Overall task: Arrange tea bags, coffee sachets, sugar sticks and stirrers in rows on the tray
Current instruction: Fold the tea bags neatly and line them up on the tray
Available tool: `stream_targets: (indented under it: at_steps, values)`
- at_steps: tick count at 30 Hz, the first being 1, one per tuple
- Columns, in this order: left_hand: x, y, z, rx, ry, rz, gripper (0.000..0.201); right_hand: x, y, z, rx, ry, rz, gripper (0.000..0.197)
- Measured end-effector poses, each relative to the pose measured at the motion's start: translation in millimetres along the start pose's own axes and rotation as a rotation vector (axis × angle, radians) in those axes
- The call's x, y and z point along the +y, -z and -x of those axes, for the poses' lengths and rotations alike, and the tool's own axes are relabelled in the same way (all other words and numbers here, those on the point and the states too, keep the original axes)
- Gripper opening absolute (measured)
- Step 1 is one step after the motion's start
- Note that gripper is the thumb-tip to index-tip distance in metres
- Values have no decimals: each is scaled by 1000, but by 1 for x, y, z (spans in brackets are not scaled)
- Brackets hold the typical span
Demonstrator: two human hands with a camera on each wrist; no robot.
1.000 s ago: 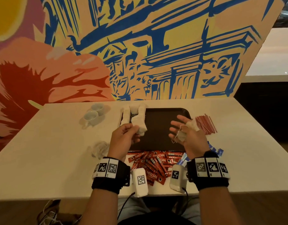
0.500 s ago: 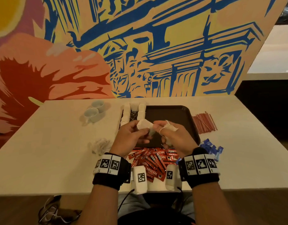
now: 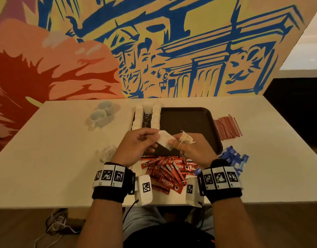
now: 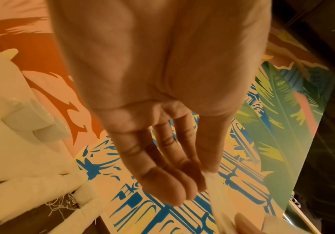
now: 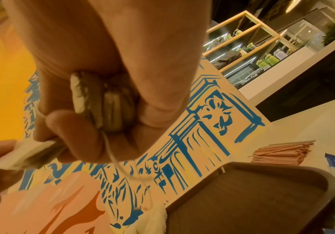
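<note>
Holding 1 white tea bag (image 3: 164, 140) between them, the left hand (image 3: 136, 145) and the right hand (image 3: 193, 151) meet above the near edge of the dark tray (image 3: 189, 122). The left grip is a pinch of thumb and fingers on the left end of this tea bag. The right grip pinches its other end, and the curled fingers also keep a small bunch of tea bags (image 5: 102, 104) in the palm, with a thin string (image 5: 112, 156) hanging down. On the tray, at about 11 o'clock from the hands, 2 rows of tea bags (image 3: 147, 117) lie along its left part. Red coffee sachets (image 3: 166, 172) lie in a heap on the desk (image 3: 55, 158) at 6 o'clock from the tray. Red stirrers (image 3: 227, 127) lie at 3 o'clock, just beside the tray, and blue sugar sticks (image 3: 234, 158) at about 4 o'clock. 2 white cups (image 3: 100, 113) stand at 10 o'clock.
</note>
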State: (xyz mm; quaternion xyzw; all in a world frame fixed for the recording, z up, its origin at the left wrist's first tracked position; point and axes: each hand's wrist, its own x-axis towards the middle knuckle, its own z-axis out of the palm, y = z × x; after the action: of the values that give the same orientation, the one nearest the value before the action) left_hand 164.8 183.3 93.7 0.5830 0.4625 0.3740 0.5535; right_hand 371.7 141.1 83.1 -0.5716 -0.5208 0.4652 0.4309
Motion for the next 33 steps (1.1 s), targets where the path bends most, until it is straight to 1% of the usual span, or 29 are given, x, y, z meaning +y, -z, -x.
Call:
stream_targets:
  at_steps: [5,9,11,13,15,18,21,26,30,33]
  values:
    - [-3,4,-2,-40,-30,-75,17,5,0,-1,-67,-14,15,7]
    - [-9,5,-10,-11,-62,-143,15,10,-1,-5,-93,-33,-5,9]
    - [-8,4,-16,-4,-95,-190,13,12,-2,-8,-57,-37,-24,10]
    - [-3,6,-26,22,-129,-241,12,14,0,-11,24,-73,-42,11]
    - [3,13,-44,67,-155,-310,12,19,5,-14,115,-156,-95,16]
    - [9,25,-80,86,-170,-463,10,26,12,-17,179,-260,-226,24]
    - [4,30,-117,25,-140,-676,9,30,16,-18,196,-295,-305,27]
    - [-24,25,-159,-162,-25,-992,14,34,16,-22,171,-316,-362,25]
    - [-49,17,-177,-289,87,-1076,15,35,17,-24,159,-332,-354,26]
    - [-62,12,-184,-314,122,-1102,16,36,18,-25,144,-336,-347,27]
